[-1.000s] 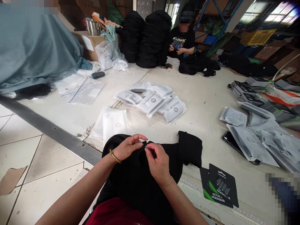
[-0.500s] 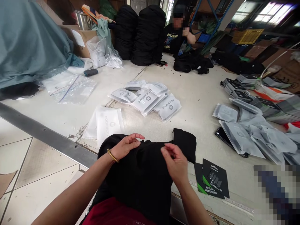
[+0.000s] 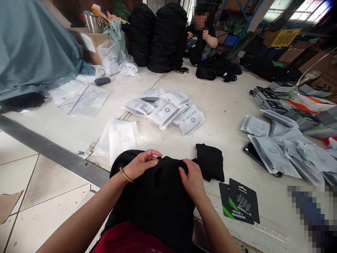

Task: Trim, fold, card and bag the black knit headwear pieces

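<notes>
A black fabric piece (image 3: 158,196) lies over my lap and onto the near edge of the white work table (image 3: 231,116). My left hand (image 3: 143,164), with a gold bangle on the wrist, pinches the fabric's top edge. My right hand (image 3: 192,179) grips the same edge a little to the right, fingers curled into the cloth. A folded black part of the fabric (image 3: 210,162) sticks out on the table past my right hand.
Black header cards (image 3: 240,205) lie at the near right. White branded pouches (image 3: 168,110) are piled mid-table, two more pouches (image 3: 121,138) near my left hand, grey pouches (image 3: 286,147) and a phone (image 3: 252,153) at right. A person (image 3: 201,38) sits at the far end by black bundles (image 3: 158,38).
My right hand left the fabric edge, lifted to the right, then came back down and gripped the cloth. My left hand kept its hold. The far person raised their hands.
</notes>
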`<state>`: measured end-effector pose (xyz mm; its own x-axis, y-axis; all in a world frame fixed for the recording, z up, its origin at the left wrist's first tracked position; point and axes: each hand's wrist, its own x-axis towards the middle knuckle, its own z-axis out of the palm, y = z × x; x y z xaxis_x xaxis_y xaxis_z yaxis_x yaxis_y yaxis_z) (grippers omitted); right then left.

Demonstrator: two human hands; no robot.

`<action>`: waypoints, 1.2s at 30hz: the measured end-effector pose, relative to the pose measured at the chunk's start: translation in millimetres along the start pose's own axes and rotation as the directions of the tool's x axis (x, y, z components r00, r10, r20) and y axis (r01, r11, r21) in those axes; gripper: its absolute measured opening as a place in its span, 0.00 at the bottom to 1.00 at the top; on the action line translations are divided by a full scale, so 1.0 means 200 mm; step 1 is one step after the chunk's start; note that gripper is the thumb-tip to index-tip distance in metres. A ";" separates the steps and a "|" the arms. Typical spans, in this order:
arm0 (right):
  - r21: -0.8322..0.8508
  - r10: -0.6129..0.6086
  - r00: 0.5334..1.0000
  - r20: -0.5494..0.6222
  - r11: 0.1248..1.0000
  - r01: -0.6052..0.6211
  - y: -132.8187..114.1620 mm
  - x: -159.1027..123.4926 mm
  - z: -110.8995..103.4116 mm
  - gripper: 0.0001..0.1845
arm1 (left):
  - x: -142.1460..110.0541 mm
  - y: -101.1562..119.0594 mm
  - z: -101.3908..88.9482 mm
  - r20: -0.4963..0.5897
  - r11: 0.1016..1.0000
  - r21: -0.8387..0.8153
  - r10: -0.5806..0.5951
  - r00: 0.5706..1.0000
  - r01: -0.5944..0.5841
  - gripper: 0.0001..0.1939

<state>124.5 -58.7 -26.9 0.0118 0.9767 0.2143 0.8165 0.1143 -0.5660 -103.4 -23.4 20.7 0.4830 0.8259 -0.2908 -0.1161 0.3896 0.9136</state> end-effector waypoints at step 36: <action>-0.396 -0.067 0.998 0.007 0.916 0.064 0.15 0.05 -0.18 0.08 | 0.12 0.06 -0.14 -0.119 0.185 0.981 0.391 0.912 0.049 0.12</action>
<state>170.5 -52.4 -12.8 -0.0470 0.9681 0.2461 0.9772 0.0956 -0.1897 -117.1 13.4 17.1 0.2918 0.9547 0.0584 0.8539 -0.2875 0.4338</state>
